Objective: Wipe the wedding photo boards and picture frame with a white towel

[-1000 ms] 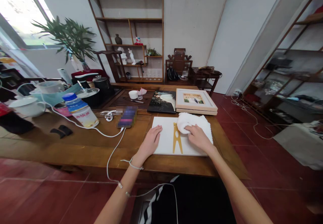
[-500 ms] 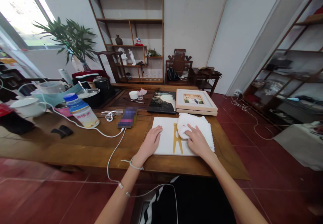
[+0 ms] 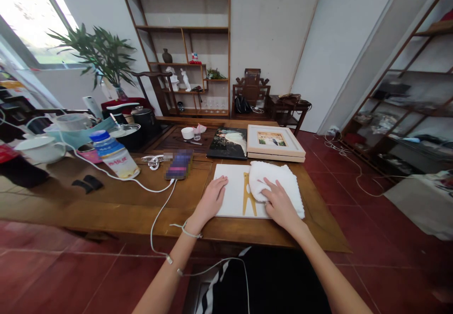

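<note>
A flat white panel [image 3: 231,201] lies near the table's front edge, bearing a long gold shape [image 3: 247,197] that forks into two legs at the bottom. My left hand [image 3: 214,196] rests on the panel's left edge, fingers stretched out and nothing in them. Over the panel's right half lies a folded white towel [image 3: 285,182], which hides that part. My right hand [image 3: 281,205] presses on the towel's lower part, with index and middle fingers extended and the others curled into the cloth.
Behind the panel lie a dark photo album [image 3: 228,143] and a pale framed picture [image 3: 276,142]. To the left are a phone [image 3: 179,165] on a white cable, a plastic bottle [image 3: 115,156], a white pot [image 3: 40,149] and black strips [image 3: 87,183]. The table's right edge is close by.
My right hand has slid slightly right and towards me, and the towel has moved with it across the panel. My left hand stays in place.
</note>
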Tool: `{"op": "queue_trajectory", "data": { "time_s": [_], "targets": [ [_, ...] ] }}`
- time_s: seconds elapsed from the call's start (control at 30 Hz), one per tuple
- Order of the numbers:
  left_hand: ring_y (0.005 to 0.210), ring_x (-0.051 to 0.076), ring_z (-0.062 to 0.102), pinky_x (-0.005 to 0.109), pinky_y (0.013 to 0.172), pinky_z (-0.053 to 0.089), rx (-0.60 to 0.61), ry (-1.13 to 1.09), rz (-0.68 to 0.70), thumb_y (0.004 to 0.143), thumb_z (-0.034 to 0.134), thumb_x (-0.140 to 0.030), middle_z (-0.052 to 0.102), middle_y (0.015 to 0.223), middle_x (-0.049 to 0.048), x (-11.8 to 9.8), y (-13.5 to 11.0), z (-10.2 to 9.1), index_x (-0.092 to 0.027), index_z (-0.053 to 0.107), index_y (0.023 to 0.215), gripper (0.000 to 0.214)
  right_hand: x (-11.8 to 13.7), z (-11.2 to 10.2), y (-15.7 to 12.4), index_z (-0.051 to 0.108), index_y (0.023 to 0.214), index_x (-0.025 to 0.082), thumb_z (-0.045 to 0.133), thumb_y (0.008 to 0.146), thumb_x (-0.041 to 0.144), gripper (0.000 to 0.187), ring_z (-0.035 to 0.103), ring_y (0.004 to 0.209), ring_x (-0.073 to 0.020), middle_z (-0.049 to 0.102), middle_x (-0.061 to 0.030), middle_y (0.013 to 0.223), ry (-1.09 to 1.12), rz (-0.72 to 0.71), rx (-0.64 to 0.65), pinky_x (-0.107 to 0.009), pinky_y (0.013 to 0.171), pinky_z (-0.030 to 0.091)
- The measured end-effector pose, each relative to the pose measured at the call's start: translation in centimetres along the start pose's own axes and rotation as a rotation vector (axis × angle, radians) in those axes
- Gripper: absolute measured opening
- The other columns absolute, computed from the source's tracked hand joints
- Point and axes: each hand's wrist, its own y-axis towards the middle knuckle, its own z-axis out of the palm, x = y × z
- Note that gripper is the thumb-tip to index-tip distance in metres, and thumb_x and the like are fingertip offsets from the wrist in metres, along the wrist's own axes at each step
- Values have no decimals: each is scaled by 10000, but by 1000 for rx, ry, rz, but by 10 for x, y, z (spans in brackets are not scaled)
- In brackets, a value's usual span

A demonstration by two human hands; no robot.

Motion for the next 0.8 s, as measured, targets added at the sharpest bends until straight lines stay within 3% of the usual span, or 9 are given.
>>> {"op": "queue_trajectory", "data": {
  "time_s": [0.8],
  "targets": [
    [1214, 216, 461, 491, 1043, 323, -53, -33, 13, 859, 393, -140, 567, 1226, 105, 4, -2, 4, -184, 558, 1135, 325, 10, -4, -12, 594, 849, 180, 379, 596, -23, 389, 292, 1308, -216, 474, -80, 1328, 52, 12, -20, -489, 1084, 171]
  ]
}}
